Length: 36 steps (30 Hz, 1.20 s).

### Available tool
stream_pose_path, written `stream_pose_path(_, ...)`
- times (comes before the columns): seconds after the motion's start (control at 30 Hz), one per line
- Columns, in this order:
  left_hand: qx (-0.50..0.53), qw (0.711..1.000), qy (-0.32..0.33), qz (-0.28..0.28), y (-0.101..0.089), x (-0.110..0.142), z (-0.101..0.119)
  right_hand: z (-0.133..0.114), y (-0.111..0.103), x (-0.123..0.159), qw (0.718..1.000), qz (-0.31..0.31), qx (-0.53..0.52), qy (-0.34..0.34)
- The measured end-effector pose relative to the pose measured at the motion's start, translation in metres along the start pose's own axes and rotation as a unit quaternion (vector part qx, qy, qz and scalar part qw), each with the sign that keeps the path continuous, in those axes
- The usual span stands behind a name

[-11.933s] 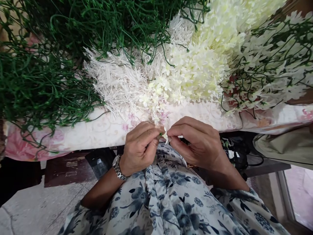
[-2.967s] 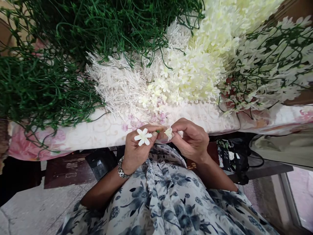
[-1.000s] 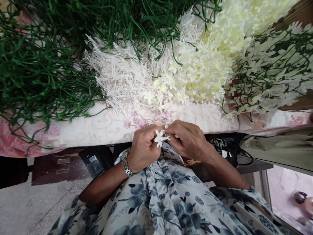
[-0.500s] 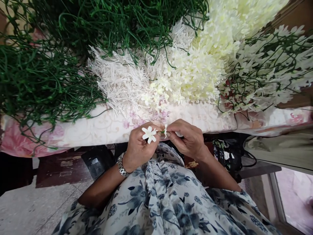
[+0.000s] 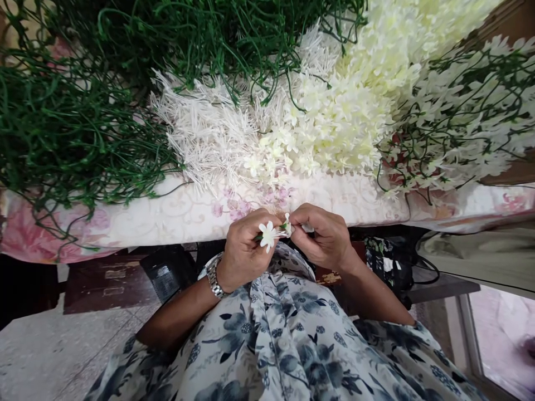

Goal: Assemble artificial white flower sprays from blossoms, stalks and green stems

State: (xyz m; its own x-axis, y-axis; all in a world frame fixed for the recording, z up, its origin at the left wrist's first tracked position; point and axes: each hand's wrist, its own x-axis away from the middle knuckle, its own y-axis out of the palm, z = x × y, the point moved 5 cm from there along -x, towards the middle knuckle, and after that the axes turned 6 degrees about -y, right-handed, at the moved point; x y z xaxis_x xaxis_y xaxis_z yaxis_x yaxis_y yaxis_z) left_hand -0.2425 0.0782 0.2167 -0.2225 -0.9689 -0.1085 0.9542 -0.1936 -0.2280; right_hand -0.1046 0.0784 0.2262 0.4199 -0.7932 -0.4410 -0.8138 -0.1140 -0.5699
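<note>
My left hand (image 5: pixel 246 248), with a metal watch at the wrist, is closed in a pinch on an artificial flower stem. One open white flower (image 5: pixel 268 236) on it shows in front of the fingers, and a bit of green stem sticks out beside it. A second white flower (image 5: pixel 287 226) with a green base sits between the two hands, seen edge-on. Its right side meets the pinched thumb and forefinger of my right hand (image 5: pixel 324 236). Both hands are held just off the table's front edge. The fingers hide most of the stem.
Green plastic stems (image 5: pixel 75 128) are heaped at the left and back of the cloth-covered table (image 5: pixel 188 214). Thin white stamens (image 5: pixel 213 128) lie mid-table, beside a heap of cream petals (image 5: pixel 346 122). Stemmed white flowers (image 5: pixel 468 122) are piled at the right.
My left hand has shifted slightly right, closer to my right hand. The open white flower has moved right and a little down with it. The second flower has turned and shows more.
</note>
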Motion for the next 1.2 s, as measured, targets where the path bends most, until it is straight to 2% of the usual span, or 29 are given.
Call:
stream_pose_path(0.8,-0.019,1.000,0.008,0.016,-0.002,-0.004,-0.003,0.004,0.008,-0.007,0.999,-0.026,0.020,0.001)
stream_pose_path(0.93,0.026,0.997,-0.069,-0.014,-0.003,-0.005,-0.009,0.004,0.002,-0.009,1.000,-0.029,0.006,-0.006)
stream_pose_path(1.07,0.143,0.973,-0.178,-0.010,-0.006,-0.005,-0.021,-0.003,-0.012,-0.012,0.999,-0.010,0.027,-0.037)
stream_pose_path(1.2,0.199,0.957,-0.210,-0.006,-0.005,-0.005,-0.023,-0.014,-0.024,-0.013,0.991,0.017,0.095,-0.092)
